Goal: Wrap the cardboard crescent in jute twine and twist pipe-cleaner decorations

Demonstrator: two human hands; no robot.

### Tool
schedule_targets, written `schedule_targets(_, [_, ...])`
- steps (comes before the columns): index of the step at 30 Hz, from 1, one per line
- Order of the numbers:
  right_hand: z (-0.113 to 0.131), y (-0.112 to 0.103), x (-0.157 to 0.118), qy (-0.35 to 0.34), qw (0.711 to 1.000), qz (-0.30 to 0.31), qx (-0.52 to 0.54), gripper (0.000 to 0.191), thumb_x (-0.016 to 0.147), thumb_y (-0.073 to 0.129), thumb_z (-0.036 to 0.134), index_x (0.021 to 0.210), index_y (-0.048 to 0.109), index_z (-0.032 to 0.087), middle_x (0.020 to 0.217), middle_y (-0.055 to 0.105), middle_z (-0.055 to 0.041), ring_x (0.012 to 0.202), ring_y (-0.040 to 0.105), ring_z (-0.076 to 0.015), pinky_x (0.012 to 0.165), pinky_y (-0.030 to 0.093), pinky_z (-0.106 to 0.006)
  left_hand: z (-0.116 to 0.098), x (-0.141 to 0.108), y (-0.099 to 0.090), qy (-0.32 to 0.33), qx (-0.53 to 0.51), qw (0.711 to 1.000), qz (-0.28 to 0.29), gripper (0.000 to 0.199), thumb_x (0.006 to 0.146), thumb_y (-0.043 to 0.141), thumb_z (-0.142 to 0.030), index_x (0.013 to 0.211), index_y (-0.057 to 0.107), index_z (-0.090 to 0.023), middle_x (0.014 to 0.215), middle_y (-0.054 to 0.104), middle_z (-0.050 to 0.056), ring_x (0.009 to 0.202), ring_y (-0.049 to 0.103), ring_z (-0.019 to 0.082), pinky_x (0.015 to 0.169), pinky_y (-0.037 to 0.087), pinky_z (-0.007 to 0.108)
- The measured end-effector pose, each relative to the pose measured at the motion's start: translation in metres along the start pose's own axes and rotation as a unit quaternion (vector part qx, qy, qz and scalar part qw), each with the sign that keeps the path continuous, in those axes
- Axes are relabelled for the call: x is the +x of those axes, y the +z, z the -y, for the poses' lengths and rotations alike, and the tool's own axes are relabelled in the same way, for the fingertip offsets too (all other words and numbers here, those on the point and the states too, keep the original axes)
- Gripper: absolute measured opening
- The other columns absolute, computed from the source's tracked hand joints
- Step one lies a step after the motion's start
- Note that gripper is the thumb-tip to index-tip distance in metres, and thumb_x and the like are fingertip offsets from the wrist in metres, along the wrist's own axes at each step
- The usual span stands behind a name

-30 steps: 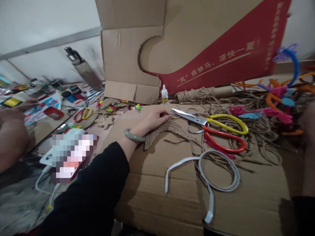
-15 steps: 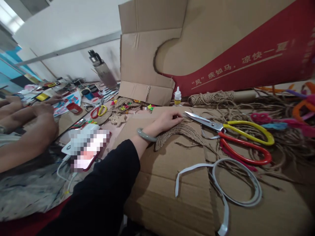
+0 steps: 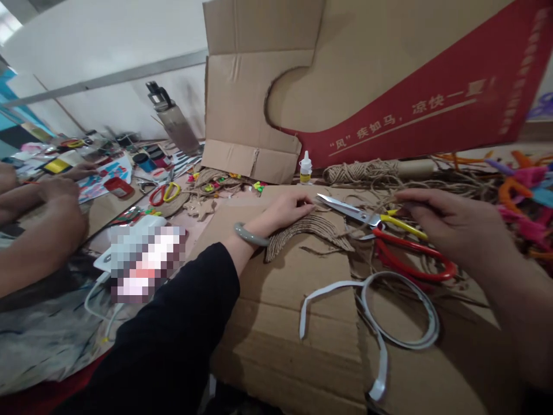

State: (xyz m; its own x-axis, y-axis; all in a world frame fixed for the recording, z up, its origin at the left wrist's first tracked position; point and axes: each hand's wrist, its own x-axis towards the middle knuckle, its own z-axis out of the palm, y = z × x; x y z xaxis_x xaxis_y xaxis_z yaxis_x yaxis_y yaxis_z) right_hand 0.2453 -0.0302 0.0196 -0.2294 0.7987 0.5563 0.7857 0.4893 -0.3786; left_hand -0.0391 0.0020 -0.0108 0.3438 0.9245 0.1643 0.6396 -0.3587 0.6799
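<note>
My left hand (image 3: 290, 212), with a grey bangle (image 3: 250, 235) at the wrist, rests on a cardboard sheet (image 3: 276, 323). Its fingers are loosely bent, and it lies along the upper edge of an arch of glued twine rows (image 3: 305, 230). My right hand (image 3: 453, 227) pinches a strand of jute twine (image 3: 391, 199) between thumb and fingertips, above the scissors' handles. The large scissors (image 3: 367, 216), with one yellow and one red handle, lie with blades slightly apart, pointing at my left hand. Part of the yellow handle is hidden behind my right hand.
A roll of white tape (image 3: 401, 346) lies in front on the cardboard. Behind stand a small glue bottle (image 3: 306, 168), a twine roll (image 3: 363, 172) and a propped cardboard panel (image 3: 235, 98). To the left are a phone (image 3: 149, 265), a water bottle (image 3: 175, 124) and another person's arms (image 3: 47, 236).
My right hand has come into view from the right and now pinches twine over the scissors. My left hand keeps its place on the twine arch. The view has shifted slightly.
</note>
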Motion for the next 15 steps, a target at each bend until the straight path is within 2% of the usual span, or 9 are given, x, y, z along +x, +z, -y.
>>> schedule_targets(3, [0.0, 0.003, 0.002, 0.017, 1.0, 0.0, -0.004, 0.029, 0.078, 0.05, 0.024, 0.098, 0.072, 0.021, 0.086, 0.074, -0.0042, 0.073, 0.068, -0.0176, 0.065, 0.051, -0.027, -0.003, 0.0, -0.001, 0.0, 0.002, 1.0, -0.002, 0.02, 0.08, 0.053, -0.028, 0.084, 0.068, -0.015, 0.079, 0.068, 0.004, 0.073, 0.057, 0.014, 0.07, 0.043, 0.028])
schedule_targets(7, [-0.014, 0.004, 0.005, 0.088, 0.991, -0.099, -0.014, 0.033, 0.082, 0.047, 0.023, 0.105, 0.069, 0.015, 0.082, 0.073, -0.0076, 0.068, 0.067, -0.0171, 0.061, 0.049, -0.026, -0.004, 0.0, -0.001, 0.001, -0.003, 1.0, -0.003, 0.02, 0.08, 0.054, -0.028, 0.083, 0.068, -0.014, 0.078, 0.067, 0.004, 0.072, 0.056, 0.014, 0.068, 0.042, 0.027])
schedule_targets(8, [-0.019, 0.003, 0.006, 0.103, 0.989, -0.099, -0.038, 0.033, 0.081, 0.048, 0.024, 0.105, 0.069, 0.015, 0.082, 0.073, -0.0082, 0.068, 0.067, -0.0179, 0.061, 0.049, -0.027, -0.004, 0.001, -0.001, 0.002, -0.005, 1.0, -0.004, 0.02, 0.08, 0.054, -0.028, 0.082, 0.068, -0.014, 0.077, 0.067, 0.004, 0.072, 0.056, 0.013, 0.067, 0.042, 0.027])
schedule_targets(11, [-0.031, -0.005, 0.009, 0.131, 0.983, -0.036, -0.125, 0.031, 0.077, 0.057, 0.026, 0.102, 0.071, 0.017, 0.083, 0.073, -0.0089, 0.07, 0.065, -0.02, 0.063, 0.047, -0.03, -0.003, 0.001, -0.001, 0.0, -0.003, 1.0, -0.01, 0.02, 0.08, 0.055, -0.029, 0.083, 0.068, -0.015, 0.077, 0.067, 0.003, 0.071, 0.056, 0.013, 0.066, 0.041, 0.026])
schedule_targets(12, [-0.035, -0.01, 0.01, 0.139, 0.98, -0.034, -0.136, 0.03, 0.077, 0.058, 0.026, 0.102, 0.071, 0.017, 0.084, 0.072, -0.009, 0.07, 0.065, -0.0194, 0.064, 0.047, -0.03, -0.003, 0.0, 0.0, -0.003, 0.001, 1.0, -0.012, 0.02, 0.079, 0.055, -0.029, 0.084, 0.068, -0.015, 0.077, 0.067, 0.003, 0.071, 0.056, 0.013, 0.066, 0.041, 0.026])
schedule_targets(15, [-0.057, -0.03, 0.019, 0.144, 0.97, -0.12, -0.156, 0.032, 0.082, 0.054, 0.027, 0.108, 0.069, 0.017, 0.09, 0.071, -0.0104, 0.075, 0.065, -0.0172, 0.068, 0.047, -0.028, -0.001, 0.0, 0.0, 0.0, 0.002, 1.0, -0.014, 0.021, 0.08, 0.054, -0.029, 0.084, 0.068, -0.014, 0.078, 0.067, 0.003, 0.071, 0.056, 0.013, 0.067, 0.042, 0.027])
